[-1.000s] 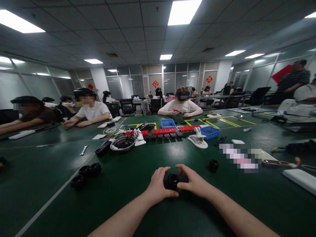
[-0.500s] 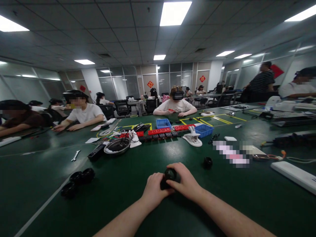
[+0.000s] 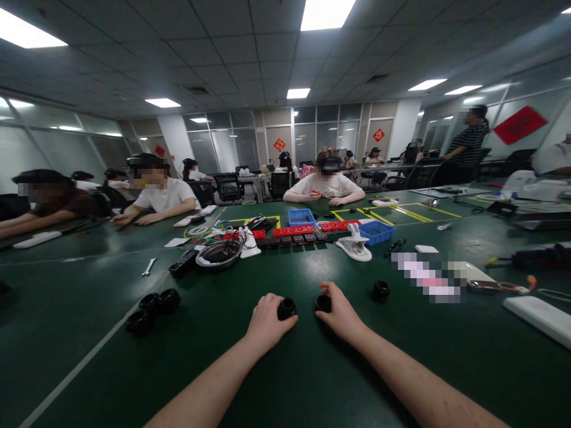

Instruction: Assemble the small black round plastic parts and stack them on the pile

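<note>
My left hand (image 3: 267, 320) is closed around a black, round, hollow part (image 3: 288, 307) whose opening faces up. A short gap to the right, my right hand (image 3: 341, 312) has its thumb and fingers around a second black hollow part (image 3: 323, 304), low at the green table. The two parts are apart. Farther right stands a similar black part (image 3: 380, 290), untouched. Off to the left sit several more black round parts (image 3: 159, 302), close together. What exactly these parts belong to I cannot make out.
Ahead lie a round metal dish (image 3: 218, 254), a white clip stand (image 3: 355, 242), red socket strips (image 3: 294, 230) and blue trays (image 3: 377, 232). A wrench (image 3: 149, 267) rests at left, a white bar (image 3: 539, 318) at right. A person (image 3: 328, 184) sits across the table.
My hands have moved apart. The black pieces that were together between them are now separate, one in each hand. The view has shifted slightly.
</note>
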`<action>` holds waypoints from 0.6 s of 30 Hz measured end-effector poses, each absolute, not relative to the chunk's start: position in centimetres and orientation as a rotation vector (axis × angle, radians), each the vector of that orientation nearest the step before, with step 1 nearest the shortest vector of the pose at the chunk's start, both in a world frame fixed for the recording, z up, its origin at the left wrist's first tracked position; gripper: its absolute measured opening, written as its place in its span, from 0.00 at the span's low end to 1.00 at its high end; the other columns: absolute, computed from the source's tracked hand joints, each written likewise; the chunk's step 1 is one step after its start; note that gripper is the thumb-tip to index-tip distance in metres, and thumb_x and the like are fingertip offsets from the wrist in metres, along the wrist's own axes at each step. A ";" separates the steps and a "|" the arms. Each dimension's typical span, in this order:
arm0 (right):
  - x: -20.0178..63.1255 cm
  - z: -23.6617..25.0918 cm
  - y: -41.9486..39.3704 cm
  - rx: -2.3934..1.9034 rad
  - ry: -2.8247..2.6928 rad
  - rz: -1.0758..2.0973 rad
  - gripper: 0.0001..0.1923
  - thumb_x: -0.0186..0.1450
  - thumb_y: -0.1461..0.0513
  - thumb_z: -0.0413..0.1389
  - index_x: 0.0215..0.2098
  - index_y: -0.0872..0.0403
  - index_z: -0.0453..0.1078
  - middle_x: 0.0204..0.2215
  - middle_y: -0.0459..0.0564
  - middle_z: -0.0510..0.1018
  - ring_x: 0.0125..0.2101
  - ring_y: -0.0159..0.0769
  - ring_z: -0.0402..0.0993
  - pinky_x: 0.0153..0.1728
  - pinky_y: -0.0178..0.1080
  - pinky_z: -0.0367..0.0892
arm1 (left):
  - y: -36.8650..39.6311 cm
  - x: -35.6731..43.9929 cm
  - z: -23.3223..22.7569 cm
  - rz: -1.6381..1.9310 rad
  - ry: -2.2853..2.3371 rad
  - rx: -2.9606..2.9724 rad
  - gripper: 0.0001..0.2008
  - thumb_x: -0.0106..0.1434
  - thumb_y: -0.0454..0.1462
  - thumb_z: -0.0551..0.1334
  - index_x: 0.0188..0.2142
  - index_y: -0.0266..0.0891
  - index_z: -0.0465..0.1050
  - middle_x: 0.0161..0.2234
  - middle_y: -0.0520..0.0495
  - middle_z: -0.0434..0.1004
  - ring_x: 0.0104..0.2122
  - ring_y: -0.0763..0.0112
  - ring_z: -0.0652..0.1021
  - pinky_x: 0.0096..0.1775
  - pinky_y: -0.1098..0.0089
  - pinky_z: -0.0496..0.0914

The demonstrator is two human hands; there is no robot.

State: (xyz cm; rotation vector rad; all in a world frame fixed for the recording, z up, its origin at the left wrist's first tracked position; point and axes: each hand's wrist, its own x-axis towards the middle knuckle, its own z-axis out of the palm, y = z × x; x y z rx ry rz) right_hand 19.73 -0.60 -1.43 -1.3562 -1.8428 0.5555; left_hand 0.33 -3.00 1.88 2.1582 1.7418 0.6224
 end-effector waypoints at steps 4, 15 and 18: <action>20.1 -1.3 -0.9 -1.384 -1.939 0.594 0.32 0.46 0.67 0.56 0.49 0.55 0.53 0.42 0.51 0.64 0.44 0.36 0.61 0.47 0.38 0.54 | -3.1 -3.4 1.9 0.568 1.858 2.013 0.22 0.48 0.50 0.56 0.38 0.37 0.67 0.38 0.44 0.68 0.39 0.61 0.68 0.37 0.67 0.63; 19.7 -1.3 -1.4 -1.363 -2.043 0.560 0.31 0.52 0.58 0.54 0.51 0.58 0.52 0.45 0.55 0.64 0.46 0.38 0.60 0.48 0.41 0.54 | -8.2 -16.2 2.6 0.375 2.359 1.637 0.29 0.48 0.57 0.51 0.39 0.37 0.66 0.36 0.43 0.71 0.36 0.57 0.72 0.31 0.67 0.65; 19.7 -1.3 -1.5 -1.355 -2.062 0.548 0.30 0.52 0.58 0.53 0.51 0.58 0.53 0.45 0.55 0.64 0.46 0.38 0.60 0.48 0.41 0.54 | -8.9 -18.1 2.8 0.337 2.469 1.632 0.29 0.50 0.57 0.48 0.39 0.37 0.65 0.33 0.43 0.72 0.34 0.58 0.72 0.30 0.67 0.65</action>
